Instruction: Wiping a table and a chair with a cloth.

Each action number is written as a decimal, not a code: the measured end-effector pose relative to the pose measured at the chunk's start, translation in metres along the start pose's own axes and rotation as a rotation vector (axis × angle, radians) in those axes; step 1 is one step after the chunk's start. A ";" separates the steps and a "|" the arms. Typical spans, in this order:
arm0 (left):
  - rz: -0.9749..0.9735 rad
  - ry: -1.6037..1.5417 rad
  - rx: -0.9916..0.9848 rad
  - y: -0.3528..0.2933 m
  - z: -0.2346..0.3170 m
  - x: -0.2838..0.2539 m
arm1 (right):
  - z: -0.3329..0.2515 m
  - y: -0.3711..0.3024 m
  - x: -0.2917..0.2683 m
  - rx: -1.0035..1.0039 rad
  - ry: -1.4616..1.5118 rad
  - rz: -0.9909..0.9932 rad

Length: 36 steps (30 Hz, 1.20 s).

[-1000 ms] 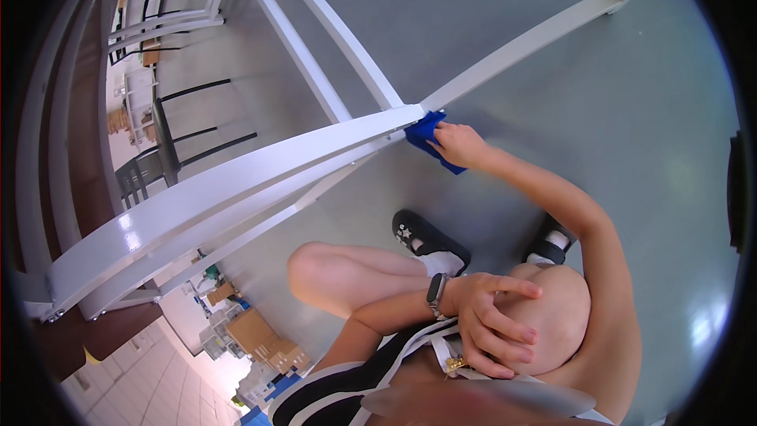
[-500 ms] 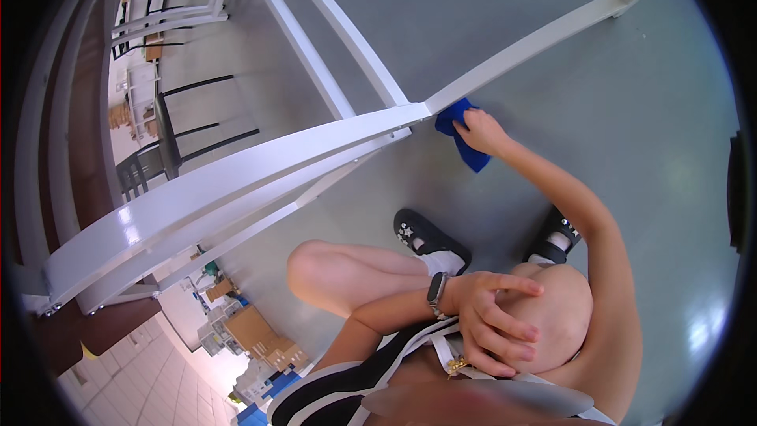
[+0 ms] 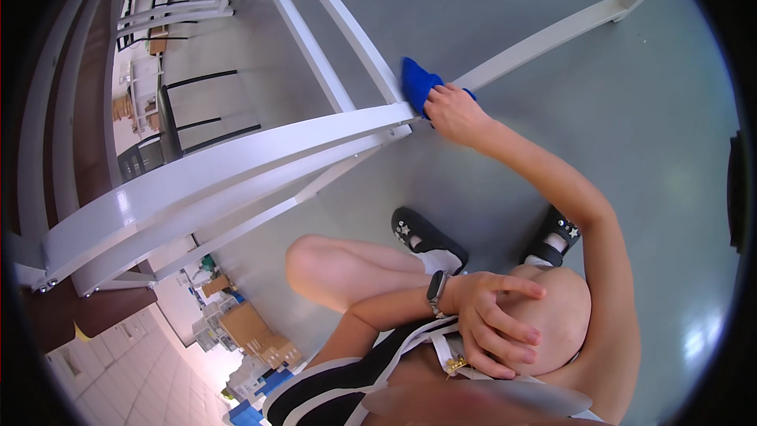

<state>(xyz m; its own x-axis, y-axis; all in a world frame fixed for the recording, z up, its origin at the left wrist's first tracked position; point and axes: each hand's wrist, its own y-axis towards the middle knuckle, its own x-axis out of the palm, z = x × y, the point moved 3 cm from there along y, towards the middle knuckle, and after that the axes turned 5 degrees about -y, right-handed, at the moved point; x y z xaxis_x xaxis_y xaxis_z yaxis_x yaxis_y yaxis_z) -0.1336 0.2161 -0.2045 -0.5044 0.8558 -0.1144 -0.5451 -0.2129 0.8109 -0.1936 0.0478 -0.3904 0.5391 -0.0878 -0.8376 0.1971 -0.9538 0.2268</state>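
Observation:
A blue cloth is in my right hand, whose fingers are bent over it. The cloth lies against the corner of a white metal frame, where a leg and a low crossbar meet near the floor. Part of the cloth sticks up past the corner on the far side, and my hand hides some of the joint. My left hand, with a dark-faced watch on its wrist, rests on my bent right knee. Its fingers are spread and hold nothing.
More white bars run to the far left. Beyond them stand a dark chair and other furniture. Cardboard boxes are at the lower left. My black shoes are on the grey floor close to the frame.
My right hand has moved left and slightly up with the blue cloth, from beside the crossbar's end onto the frame's corner. My left hand stays on the knee.

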 end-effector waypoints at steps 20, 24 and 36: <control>1.208 -0.565 -1.434 -0.124 -0.066 -0.045 | -0.035 -0.064 -0.077 0.108 -0.031 0.002; 1.183 -0.590 -1.327 -0.150 -0.069 -0.050 | -0.083 -0.071 -0.079 -0.130 -0.098 -0.171; 1.298 0.063 -0.847 -0.135 -0.086 -0.160 | -0.035 -0.057 -0.115 -0.066 0.045 0.286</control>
<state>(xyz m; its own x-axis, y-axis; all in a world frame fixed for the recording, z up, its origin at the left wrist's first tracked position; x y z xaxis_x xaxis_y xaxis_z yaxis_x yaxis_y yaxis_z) -0.0369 0.0675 -0.3448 -0.9286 -0.1368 0.3448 0.0780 -0.9808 -0.1789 -0.2377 0.1221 -0.2897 0.6156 -0.3360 -0.7128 0.0841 -0.8714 0.4833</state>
